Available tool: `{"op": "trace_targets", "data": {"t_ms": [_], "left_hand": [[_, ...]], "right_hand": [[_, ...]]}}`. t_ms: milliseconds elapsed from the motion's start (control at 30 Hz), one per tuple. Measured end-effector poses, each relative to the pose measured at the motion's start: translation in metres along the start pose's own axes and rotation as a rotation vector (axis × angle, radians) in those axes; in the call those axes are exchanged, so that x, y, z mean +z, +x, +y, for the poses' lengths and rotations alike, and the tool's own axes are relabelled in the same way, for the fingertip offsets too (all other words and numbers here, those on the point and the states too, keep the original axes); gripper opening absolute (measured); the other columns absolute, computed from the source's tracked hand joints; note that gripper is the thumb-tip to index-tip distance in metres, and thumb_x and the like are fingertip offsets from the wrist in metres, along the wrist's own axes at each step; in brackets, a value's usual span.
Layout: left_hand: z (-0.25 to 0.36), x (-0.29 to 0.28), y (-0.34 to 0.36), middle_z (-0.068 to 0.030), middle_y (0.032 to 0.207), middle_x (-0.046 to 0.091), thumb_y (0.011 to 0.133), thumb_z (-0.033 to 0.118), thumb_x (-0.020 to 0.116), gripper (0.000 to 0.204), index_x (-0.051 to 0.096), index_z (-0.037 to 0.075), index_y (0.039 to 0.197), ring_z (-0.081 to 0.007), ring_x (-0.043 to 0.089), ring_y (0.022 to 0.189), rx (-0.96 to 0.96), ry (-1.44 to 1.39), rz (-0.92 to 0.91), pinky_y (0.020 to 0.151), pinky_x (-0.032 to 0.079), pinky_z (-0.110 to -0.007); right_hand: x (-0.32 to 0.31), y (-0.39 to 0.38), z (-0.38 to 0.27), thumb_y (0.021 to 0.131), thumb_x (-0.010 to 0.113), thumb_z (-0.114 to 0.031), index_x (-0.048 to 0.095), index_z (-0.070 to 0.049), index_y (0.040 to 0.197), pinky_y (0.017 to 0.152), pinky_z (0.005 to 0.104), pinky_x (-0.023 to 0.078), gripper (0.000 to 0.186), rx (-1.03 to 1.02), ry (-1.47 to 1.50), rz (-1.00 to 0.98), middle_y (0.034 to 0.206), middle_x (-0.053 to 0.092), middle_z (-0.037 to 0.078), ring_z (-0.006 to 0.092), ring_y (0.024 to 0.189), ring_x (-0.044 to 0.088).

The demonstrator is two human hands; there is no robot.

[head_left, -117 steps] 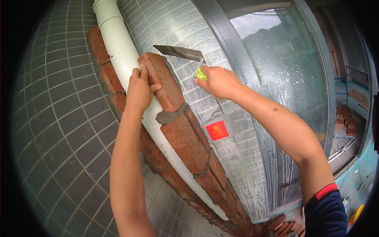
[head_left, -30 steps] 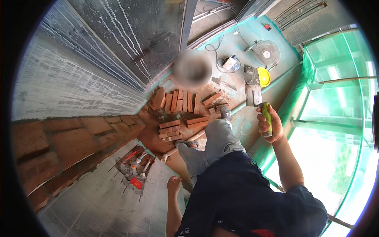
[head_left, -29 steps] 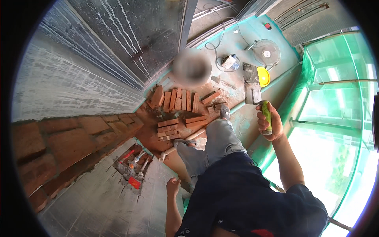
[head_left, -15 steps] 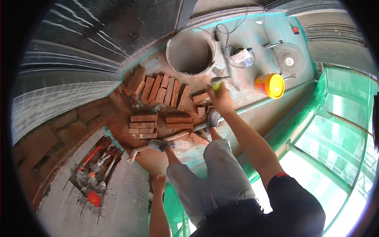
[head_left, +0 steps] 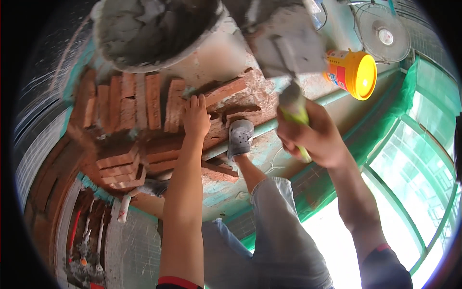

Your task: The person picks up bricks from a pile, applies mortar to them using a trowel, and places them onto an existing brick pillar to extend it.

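Note:
My right hand (head_left: 310, 130) is closed around the yellow-green handle of a trowel (head_left: 298, 118), raised above the floor. Its wide grey blade points away from me and is blurred. Low over the bricks, my left hand (head_left: 196, 117) has its fingers stretched out, with its fingertips at the near end of a red brick (head_left: 227, 91). Whether they touch that brick I cannot tell. Left of this hand, several bricks (head_left: 127, 103) stand in a row, and a small brick stack (head_left: 119, 168) sits nearer to me.
A large round tub (head_left: 144, 66) of grey mortar stands at the far left. A yellow bucket (head_left: 363, 77) and a fan (head_left: 385, 36) are at the right. A pipe (head_left: 264, 127) crosses the floor by my grey clog (head_left: 240, 137). Green netting (head_left: 385, 139) hangs along the right side.
My left hand has come up from low beside my legs to the bricks. My right hand has moved right with the trowel. The view is now closer to the tub and bricks.

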State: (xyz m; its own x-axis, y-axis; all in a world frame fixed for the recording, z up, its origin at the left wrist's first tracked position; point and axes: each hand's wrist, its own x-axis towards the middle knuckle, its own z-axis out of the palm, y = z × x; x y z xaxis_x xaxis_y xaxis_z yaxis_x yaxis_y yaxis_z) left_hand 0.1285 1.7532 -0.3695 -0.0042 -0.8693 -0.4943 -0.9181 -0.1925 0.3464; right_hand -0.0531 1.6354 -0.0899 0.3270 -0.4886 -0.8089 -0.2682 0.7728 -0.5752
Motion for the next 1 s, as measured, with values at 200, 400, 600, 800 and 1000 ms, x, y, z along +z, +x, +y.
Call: {"op": "trace_targets", "data": {"t_ms": [200, 400, 600, 800, 1000], "left_hand": [[-0.014, 0.037, 0.052, -0.0179, 0.119, 0.055, 0.076, 0.004, 0.07, 0.052, 0.05, 0.003, 0.125, -0.0401, 0.053, 0.11, 0.112, 0.017, -0.056, 0.094, 0.047, -0.045], [-0.018, -0.022, 0.008, -0.0127, 0.12, 0.063, 0.082, 0.014, 0.073, 0.064, 0.047, -0.001, 0.138, -0.0216, 0.063, 0.104, -0.439, -1.508, -0.706, 0.084, 0.054, -0.032], [-0.039, -0.037, -0.064, -0.0059, 0.118, 0.064, 0.081, 0.01, 0.074, 0.061, 0.049, 0.002, 0.136, -0.0185, 0.062, 0.104, -0.509, -1.806, -0.623, 0.089, 0.051, -0.031], [-0.038, 0.007, -0.089, -0.0077, 0.111, 0.063, 0.076, 0.0, 0.075, 0.057, 0.052, 0.002, 0.128, -0.0189, 0.061, 0.099, -0.557, -1.627, -0.308, 0.088, 0.046, -0.03], [-0.009, 0.044, -0.093, -0.0078, 0.108, 0.063, 0.078, -0.001, 0.073, 0.044, 0.057, 0.002, 0.119, -0.019, 0.061, 0.096, -0.76, -1.75, -0.217, 0.086, 0.047, -0.031]], "right_hand": [[-0.043, -0.054, 0.095, 0.08, 0.065, -0.006, 0.052, 0.0, 0.088, 0.042, 0.0257, 0.036, 0.017, 0.075, 0.531, 0.056, 0.062, 0.053, 0.007, 0.0131, 0.047, 0.049], [-0.039, -0.089, 0.145, 0.082, 0.063, -0.012, 0.05, -0.001, 0.085, 0.04, 0.0259, 0.035, 0.017, 0.19, 0.808, 0.177, 0.062, 0.051, 0.006, 0.0138, 0.046, 0.049], [-0.019, -0.093, 0.136, 0.083, 0.064, -0.014, 0.049, -0.003, 0.084, 0.04, 0.026, 0.036, 0.019, 0.194, 0.872, 0.08, 0.062, 0.05, 0.006, 0.0137, 0.045, 0.046], [-0.002, -0.087, 0.121, 0.081, 0.06, -0.01, 0.05, -0.002, 0.086, 0.041, 0.0267, 0.038, 0.015, 0.16, 0.822, -0.01, 0.06, 0.05, 0.007, 0.0144, 0.044, 0.045], [0.013, -0.088, 0.124, 0.081, 0.062, -0.012, 0.051, -0.002, 0.089, 0.041, 0.0265, 0.038, 0.017, 0.219, 0.747, -0.001, 0.061, 0.052, 0.007, 0.0154, 0.046, 0.047]]}}
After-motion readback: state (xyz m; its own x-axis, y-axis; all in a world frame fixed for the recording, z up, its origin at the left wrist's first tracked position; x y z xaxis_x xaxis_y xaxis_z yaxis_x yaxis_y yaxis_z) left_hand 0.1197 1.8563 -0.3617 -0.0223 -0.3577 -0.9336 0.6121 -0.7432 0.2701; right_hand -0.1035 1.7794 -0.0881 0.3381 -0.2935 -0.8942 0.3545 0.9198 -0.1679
